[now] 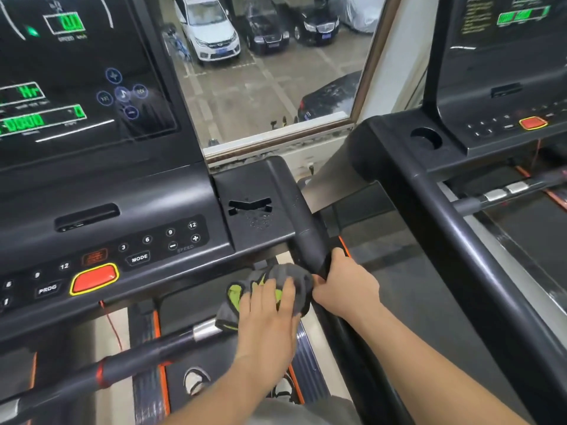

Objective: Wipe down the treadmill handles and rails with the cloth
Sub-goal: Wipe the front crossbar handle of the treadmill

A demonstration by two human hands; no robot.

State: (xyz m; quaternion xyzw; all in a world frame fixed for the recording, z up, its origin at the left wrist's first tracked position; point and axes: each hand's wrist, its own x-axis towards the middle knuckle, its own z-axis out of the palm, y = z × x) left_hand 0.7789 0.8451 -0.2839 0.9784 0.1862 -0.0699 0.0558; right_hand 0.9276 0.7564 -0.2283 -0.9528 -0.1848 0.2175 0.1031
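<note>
Landmark: red stop button [93,279] on the console [129,191].

- Cloth [291,273], grey with lime-green patches, bunched up right of the stop button and slightly below it, at the corner where the front handlebar [138,357] meets the right side rail [310,240].
- Left hand [268,314] lies on top of the cloth, fingers spread and nearly straight, pressing it down onto the bar end. Not curled round it.
- Right hand [345,282], further right of the button, grips the side rail. Its thumb side touches the cloth's edge.
- Handlebar's silver sensor band [205,329] shows just beside the cloth, on the button's side.
- Second treadmill [460,216] stands far right of the button.
- Window [264,87] sits above and right of it.
</note>
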